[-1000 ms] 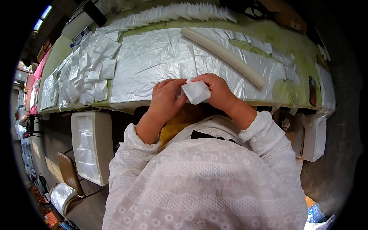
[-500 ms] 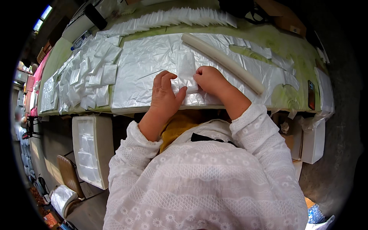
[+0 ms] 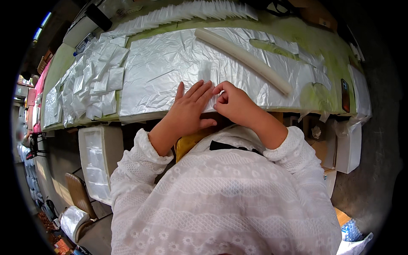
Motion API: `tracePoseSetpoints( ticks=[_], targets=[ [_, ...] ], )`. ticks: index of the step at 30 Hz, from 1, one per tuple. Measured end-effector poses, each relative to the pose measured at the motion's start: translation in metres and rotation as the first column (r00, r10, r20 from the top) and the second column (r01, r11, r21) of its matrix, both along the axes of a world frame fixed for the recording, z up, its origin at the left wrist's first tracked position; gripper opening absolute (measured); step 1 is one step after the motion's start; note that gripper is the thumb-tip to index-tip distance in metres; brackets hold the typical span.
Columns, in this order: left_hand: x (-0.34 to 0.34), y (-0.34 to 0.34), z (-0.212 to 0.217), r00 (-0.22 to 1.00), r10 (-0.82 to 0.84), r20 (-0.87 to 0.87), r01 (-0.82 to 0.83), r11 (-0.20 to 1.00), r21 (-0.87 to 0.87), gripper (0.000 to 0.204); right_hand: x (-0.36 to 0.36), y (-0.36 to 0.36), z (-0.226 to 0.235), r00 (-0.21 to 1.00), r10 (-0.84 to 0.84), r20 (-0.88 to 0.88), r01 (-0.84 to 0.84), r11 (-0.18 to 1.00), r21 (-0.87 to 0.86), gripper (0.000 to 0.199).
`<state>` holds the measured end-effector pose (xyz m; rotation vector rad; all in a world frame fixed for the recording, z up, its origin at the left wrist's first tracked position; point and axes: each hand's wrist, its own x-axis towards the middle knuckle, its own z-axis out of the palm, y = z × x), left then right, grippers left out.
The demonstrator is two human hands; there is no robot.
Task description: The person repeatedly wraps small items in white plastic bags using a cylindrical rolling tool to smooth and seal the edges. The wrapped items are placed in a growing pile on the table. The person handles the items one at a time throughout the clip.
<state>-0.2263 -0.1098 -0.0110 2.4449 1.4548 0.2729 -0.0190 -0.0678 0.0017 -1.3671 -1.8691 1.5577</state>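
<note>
My left hand (image 3: 190, 103) lies flat, palm down, on a folded clear plastic bag (image 3: 205, 69) near the front edge of the table. Its fingers are stretched out and cover the bag's near part. Just to the right, my right hand (image 3: 235, 102) is curled, with thumb and forefinger bent toward each other beside the left fingertips. Whatever it may pinch is hidden. Beneath both hands spreads a wide, wrinkled sheet of clear plastic (image 3: 148, 63). Beyond the right hand, a long pale tube (image 3: 244, 59) rests slantwise on the sheet.
Many folded plastic packets (image 3: 100, 85) are heaped at the left. A long row of packets (image 3: 182, 15) stands along the green table's (image 3: 146, 37) far side. A phone (image 3: 345, 94) lies at the right edge. Below the table's left stands a white foam box (image 3: 112, 163) holding packets.
My left hand has flattened onto the folded bag, from a raised, curved pose. My right hand has drawn nearer to me, its fingers more curled. The view has shifted slightly.
</note>
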Motion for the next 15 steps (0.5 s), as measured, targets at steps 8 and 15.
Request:
tracePoseSetpoints(
  ticks=[8,15],
  targets=[
    [0.006,-0.016,-0.004,0.985,-0.175,0.006,0.175,0.985,0.010,0.087,0.045,-0.024,-0.019,0.998,0.044,0.052,-0.068,0.659,0.749,0.033],
    [0.004,-0.006,-0.013,0.970,-0.005,0.245,-0.057,0.967,0.248,0.054,0.048,-0.008,-0.026,0.970,0.119,0.211,-0.238,0.637,0.733,0.037]
  ],
)
